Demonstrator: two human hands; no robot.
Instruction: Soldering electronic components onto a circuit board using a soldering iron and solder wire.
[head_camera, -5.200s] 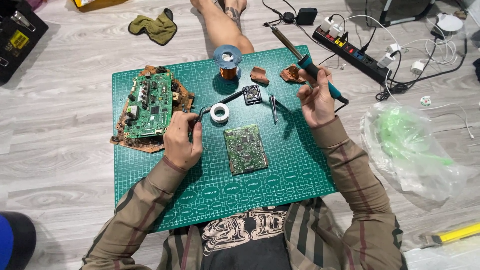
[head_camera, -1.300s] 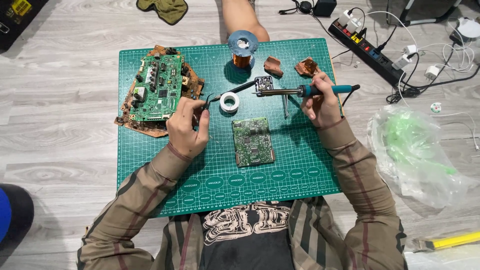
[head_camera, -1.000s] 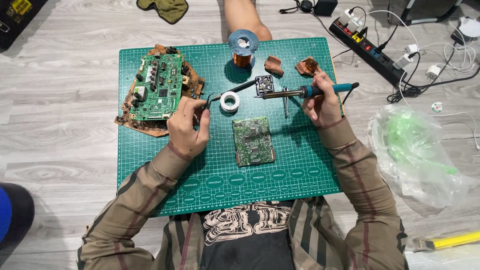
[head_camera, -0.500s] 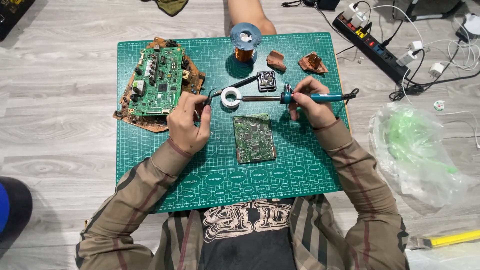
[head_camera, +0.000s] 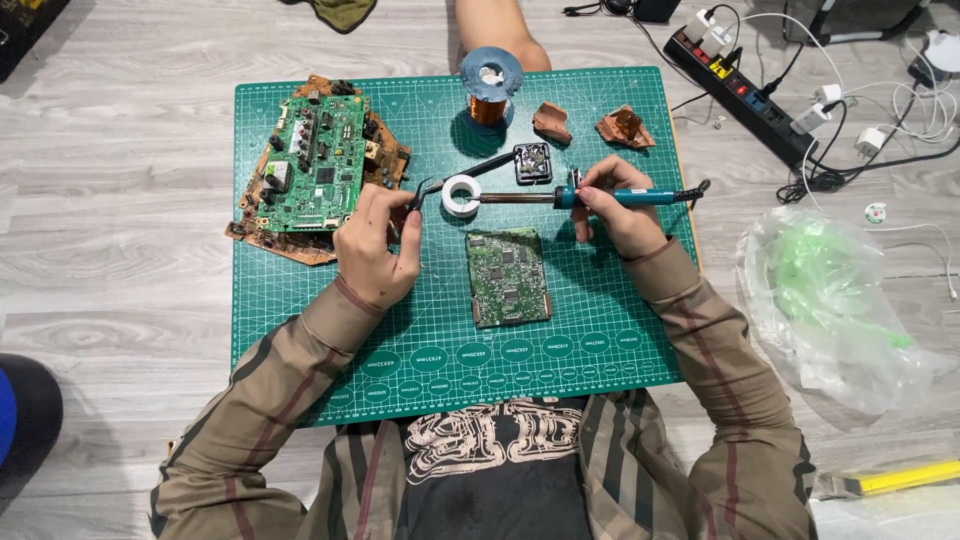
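Note:
On a green cutting mat (head_camera: 300, 330) lies a small green circuit board (head_camera: 508, 276), between my two hands. My right hand (head_camera: 612, 208) grips a teal-handled soldering iron (head_camera: 610, 197), held level, its tip pointing left over a white solder reel (head_camera: 461, 195). My left hand (head_camera: 378, 246) is closed around thin solder wire near black tweezers (head_camera: 470, 172), just left of the reel. A small dark metal part (head_camera: 532, 163) sits behind the iron's shaft.
A stack of larger circuit boards (head_camera: 315, 165) lies at the mat's far left. A copper wire spool (head_camera: 489, 88) and two brown fragments (head_camera: 590, 124) sit at the back. A power strip (head_camera: 745, 90) with cables and a clear plastic bag (head_camera: 835, 300) lie to the right.
My right hand has swung the soldering iron down from upright to level and slid it left, so its tip now reaches the white reel. My left hand has barely moved.

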